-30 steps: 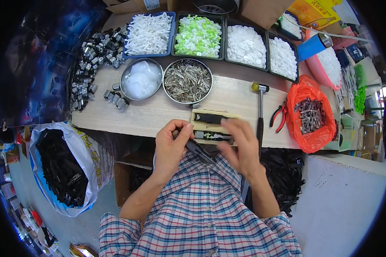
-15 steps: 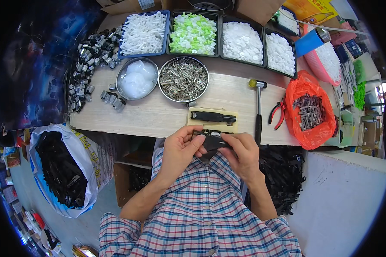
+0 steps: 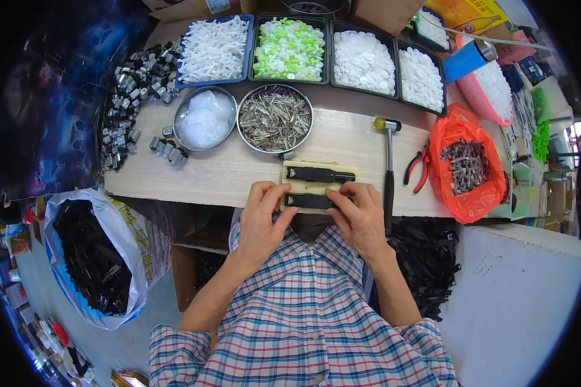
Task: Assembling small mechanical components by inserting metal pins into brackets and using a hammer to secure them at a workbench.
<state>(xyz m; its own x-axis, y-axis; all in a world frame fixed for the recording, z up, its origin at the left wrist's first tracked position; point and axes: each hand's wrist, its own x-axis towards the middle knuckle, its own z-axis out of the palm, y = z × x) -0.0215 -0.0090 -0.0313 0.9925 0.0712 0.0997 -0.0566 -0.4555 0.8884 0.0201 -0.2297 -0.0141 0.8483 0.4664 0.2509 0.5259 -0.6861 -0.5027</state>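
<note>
A pale wooden block [image 3: 319,187] lies at the near edge of the workbench [image 3: 239,171]. Two long black plastic parts rest on it: one [image 3: 319,174] on the far side, one [image 3: 310,201] on the near side. My left hand [image 3: 263,219] and my right hand [image 3: 359,216] both press their fingers on the near black part, one at each end. My thumbs lie below the block's front edge.
Behind the block stand a metal bowl of thin metal pins [image 3: 275,119] and a bowl of white pieces [image 3: 204,120]. Trays of white and green parts [image 3: 289,49] line the back. A hammer [image 3: 388,164], red pliers [image 3: 417,169] and an orange bag [image 3: 468,168] lie right. Sacks of black parts [image 3: 90,255] stand below.
Half a second ago my hands held a black part below the bench edge, near my chest. They have moved forward and set it on the block's near side.
</note>
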